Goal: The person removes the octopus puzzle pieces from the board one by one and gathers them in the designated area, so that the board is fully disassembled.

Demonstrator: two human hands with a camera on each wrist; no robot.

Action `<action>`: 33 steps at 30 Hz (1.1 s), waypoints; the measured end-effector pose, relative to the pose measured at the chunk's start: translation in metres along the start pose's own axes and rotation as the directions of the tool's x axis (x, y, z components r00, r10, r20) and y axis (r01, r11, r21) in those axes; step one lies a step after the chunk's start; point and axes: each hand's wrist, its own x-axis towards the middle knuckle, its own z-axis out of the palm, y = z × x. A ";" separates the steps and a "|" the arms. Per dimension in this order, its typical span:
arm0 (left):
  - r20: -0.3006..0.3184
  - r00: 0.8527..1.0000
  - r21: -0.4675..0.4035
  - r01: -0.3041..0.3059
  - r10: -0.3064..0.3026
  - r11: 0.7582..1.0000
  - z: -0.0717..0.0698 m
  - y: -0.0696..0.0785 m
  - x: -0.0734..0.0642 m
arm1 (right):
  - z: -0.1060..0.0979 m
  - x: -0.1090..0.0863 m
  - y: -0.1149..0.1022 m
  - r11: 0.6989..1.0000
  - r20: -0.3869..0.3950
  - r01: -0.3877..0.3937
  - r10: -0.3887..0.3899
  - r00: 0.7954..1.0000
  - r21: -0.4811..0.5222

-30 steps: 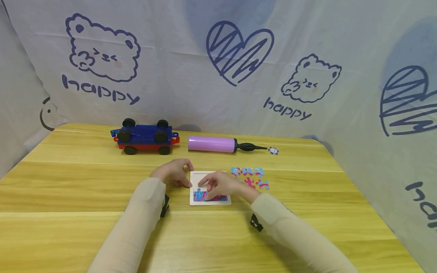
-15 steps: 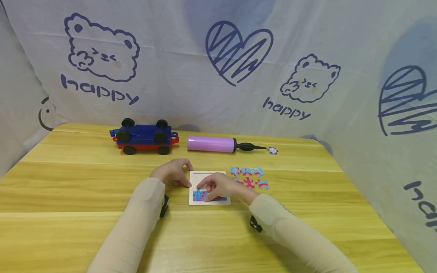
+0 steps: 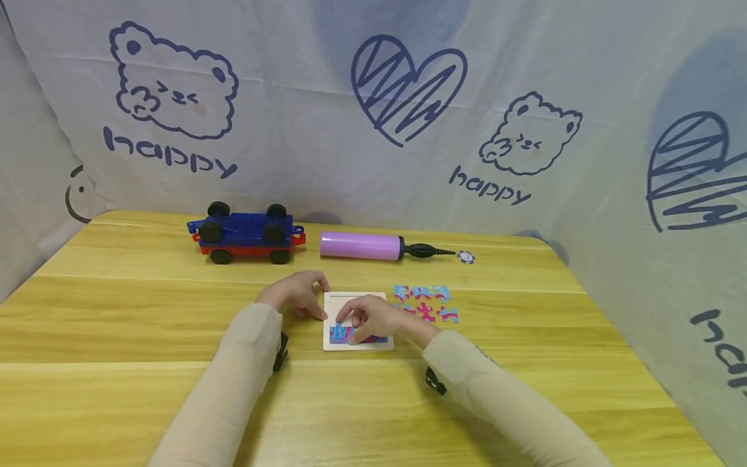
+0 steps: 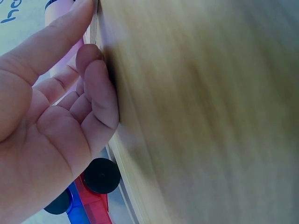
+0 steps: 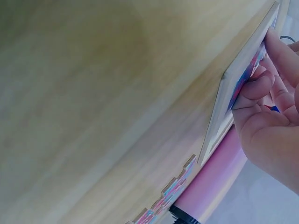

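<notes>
A small square puzzle tray (image 3: 358, 347) with a pale frame lies on the table. Joined blue and pink puzzle pieces (image 3: 340, 335) fill its near side; its far part shows a bare pale base. My left hand (image 3: 296, 293) rests at the tray's left side, thumb by the edge and index finger near the far left corner. My right hand (image 3: 376, 316) is over the tray. Its thumb touches the pieces, and the index fingertip is by a blue knob; the other fingers are curled in. Part of the tray is hidden under this hand.
Right of the tray lie several loose puzzle pieces (image 3: 426, 311). Farther back are a blue and red toy cart (image 3: 248, 237) with black wheels, a purple hand pump (image 3: 362, 246) and a round white and blue chip (image 3: 466, 257). A printed cloth (image 3: 303, 130) hangs behind the table.
My right hand stays over the pieces, its index finger slightly more arched. The right forearm has shifted a little to the left. The left hand and the loose pieces hold their places.
</notes>
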 end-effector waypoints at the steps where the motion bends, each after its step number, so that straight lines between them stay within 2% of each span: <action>1: 0.000 1.000 -0.001 0.001 -0.001 1.000 0.000 0.000 0.000 | 0.000 0.000 0.000 1.000 0.000 -0.001 0.001 1.000 -0.004; 27: 0.009 1.000 -0.014 0.007 -0.007 1.000 0.001 0.002 0.001 | 0.001 0.002 -0.002 0.998 -0.002 -0.031 0.031 1.000 -0.048; 33: 0.011 1.000 -0.013 0.007 -0.007 1.000 0.001 0.000 0.001 | 0.004 0.001 -0.002 0.998 -0.019 -0.001 0.000 1.000 -0.057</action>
